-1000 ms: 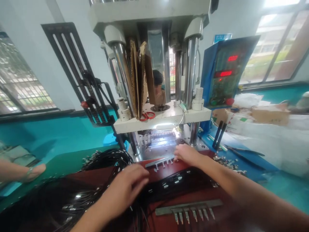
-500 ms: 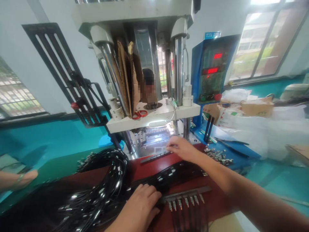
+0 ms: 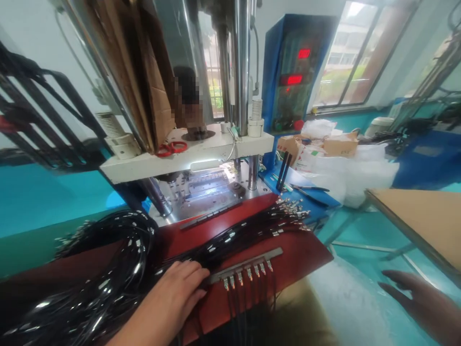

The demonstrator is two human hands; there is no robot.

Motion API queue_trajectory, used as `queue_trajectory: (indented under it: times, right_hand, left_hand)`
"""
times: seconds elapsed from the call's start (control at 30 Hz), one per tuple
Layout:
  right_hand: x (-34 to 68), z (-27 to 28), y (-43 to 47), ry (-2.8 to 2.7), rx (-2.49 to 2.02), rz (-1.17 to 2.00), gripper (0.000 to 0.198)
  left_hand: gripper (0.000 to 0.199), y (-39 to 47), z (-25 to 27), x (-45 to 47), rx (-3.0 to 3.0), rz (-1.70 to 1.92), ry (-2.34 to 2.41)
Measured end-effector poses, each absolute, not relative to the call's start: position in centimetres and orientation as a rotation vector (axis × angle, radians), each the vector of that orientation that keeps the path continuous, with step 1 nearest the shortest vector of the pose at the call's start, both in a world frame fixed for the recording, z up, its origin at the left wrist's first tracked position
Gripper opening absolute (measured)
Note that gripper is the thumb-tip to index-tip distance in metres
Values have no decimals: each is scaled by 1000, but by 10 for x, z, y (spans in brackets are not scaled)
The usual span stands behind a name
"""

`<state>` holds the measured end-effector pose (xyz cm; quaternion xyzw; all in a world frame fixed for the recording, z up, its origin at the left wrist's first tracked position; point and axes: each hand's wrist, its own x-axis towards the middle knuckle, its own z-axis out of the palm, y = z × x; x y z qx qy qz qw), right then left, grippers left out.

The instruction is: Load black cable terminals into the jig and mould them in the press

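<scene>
My left hand (image 3: 180,283) closes over the left end of a grey metal strip (image 3: 252,261), its thumb on the near side. That end lies hidden under my fingers. Several metal-tipped connectors (image 3: 250,274) stick out of the strip's near edge, and black cables (image 3: 245,307) run from them toward me. My right hand (image 3: 414,298) is out past the table's right side, over the floor, with its fingers apart and nothing in it. Just beyond my left hand lies a long bundle of black cables (image 3: 230,235) with metal ends pointing right.
A second dark strip (image 3: 212,215) rests along the red table's (image 3: 302,254) far edge, before a press (image 3: 201,166). Red-handled scissors (image 3: 171,148) lie on its white plate. Coiled cables (image 3: 140,240) fill the left. At right stand a blue control box (image 3: 277,62) and brown-topped table (image 3: 425,216).
My right hand has left the dark strip at the press and swung to the far right. The view has turned right and moved closer. My left hand stays at the grey strip's end.
</scene>
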<state>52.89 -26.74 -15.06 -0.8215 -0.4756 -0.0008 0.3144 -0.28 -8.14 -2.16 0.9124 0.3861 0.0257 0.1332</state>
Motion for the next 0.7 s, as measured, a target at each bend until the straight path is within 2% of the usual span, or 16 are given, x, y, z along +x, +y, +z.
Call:
queue_trajectory:
  times: [0.1, 0.2, 0.3, 0.5, 0.7]
  right_hand:
    - [469, -107, -231, -1346, -2194, 178, 28]
    - [392, -57, -180, -1670, -1828, 433, 26]
    - [340, -34, -144, -1984, -1580, 581, 27]
    - [334, -34, -120, -2154, -1509, 690, 21]
    - [330, 3, -50, -1937, -1426, 622, 22]
  left_hand:
    - [27, -81, -28, -7, 2714, 105, 1098]
    - [27, -82, -30, -8, 2756, 123, 1113]
    - [24, -86, -27, -3, 2734, 111, 1188]
    - [20, -98, -2, 7, 2550, 185, 1293]
    - [17, -44, 23, 0, 2166, 612, 1367]
